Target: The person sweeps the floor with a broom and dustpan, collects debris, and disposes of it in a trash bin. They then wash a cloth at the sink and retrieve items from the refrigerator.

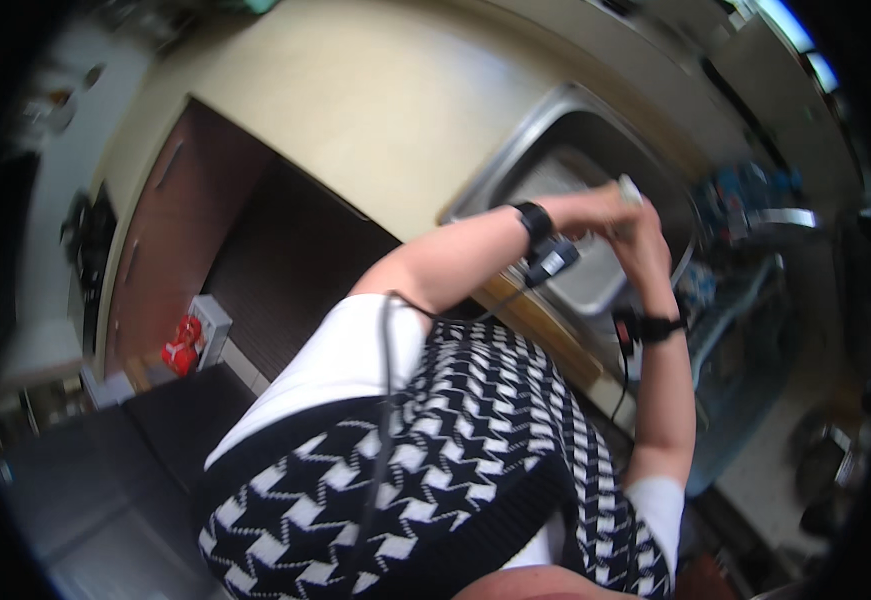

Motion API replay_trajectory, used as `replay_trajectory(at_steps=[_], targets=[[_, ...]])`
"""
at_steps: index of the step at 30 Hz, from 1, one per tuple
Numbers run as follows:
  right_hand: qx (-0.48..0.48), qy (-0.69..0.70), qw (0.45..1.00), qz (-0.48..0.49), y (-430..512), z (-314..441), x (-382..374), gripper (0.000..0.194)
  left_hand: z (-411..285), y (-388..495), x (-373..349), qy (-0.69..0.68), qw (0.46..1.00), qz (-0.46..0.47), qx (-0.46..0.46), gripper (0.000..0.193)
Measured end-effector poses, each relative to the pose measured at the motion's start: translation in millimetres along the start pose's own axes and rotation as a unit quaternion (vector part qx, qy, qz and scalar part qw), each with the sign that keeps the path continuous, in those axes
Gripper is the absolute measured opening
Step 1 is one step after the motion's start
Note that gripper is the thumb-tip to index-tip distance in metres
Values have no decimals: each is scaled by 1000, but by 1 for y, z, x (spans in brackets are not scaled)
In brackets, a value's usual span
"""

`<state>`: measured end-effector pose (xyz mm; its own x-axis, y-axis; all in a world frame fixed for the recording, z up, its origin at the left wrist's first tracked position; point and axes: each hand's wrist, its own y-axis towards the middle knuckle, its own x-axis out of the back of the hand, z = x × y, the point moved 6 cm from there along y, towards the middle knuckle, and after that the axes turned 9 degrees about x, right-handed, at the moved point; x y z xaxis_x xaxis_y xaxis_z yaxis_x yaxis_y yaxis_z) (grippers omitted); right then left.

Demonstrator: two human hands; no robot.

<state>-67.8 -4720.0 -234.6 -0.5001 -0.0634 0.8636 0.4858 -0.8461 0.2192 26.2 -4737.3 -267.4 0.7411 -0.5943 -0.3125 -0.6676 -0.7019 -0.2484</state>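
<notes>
My left hand (602, 212) and my right hand (651, 238) meet over the stainless steel sink (593, 289), above its basin. The fingers overlap and are blurred by motion. A small white thing (630, 190) shows at the far side of the joined hands; its kind is unclear, and so is which hand has it. A black band (534, 224) with a dark cabled module (553, 262) circles my left wrist. On my right wrist sits another black band (657, 328), with a cable hanging from it.
Left of the sink runs a cream countertop (375, 97), above a dark open recess (293, 255) and reddish-brown drawers (173, 217). A red item (183, 345) lies by a light grey box (214, 330). Blurred plastic bottles (750, 191) stand right of the sink, near a bluish rack (743, 330).
</notes>
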Motion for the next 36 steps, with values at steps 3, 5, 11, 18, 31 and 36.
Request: replay_trajectory(at_steps=[3, 5, 11, 18, 31, 36], targets=[[-41, 116, 990, -66, 7, 6, -1, 65, -13, -21, 19, 65, 979, -192, 11, 55], [-48, 206, 976, -59, 10, 7, -3, 60, -21, -38, 24, 21, 974, -227, 6, 54], [-41, 458, 888, 33, 10, 17, -8, 36, -41, -74, 27, 49, 980, -192, -8, 40], [-89, 581, 805, -77, -8, 24, -7, 29, -58, -73, 23, 37, 993, -101, -43, 31], [-128, 607, 695, -363, -33, 49, 27, 20, -56, -115, 40, 488, 869, -52, -72, 33], [-71, 447, 863, -224, -13, 127, 53, 24, -45, -118, 16, 10, 995, 96, 0, 24]])
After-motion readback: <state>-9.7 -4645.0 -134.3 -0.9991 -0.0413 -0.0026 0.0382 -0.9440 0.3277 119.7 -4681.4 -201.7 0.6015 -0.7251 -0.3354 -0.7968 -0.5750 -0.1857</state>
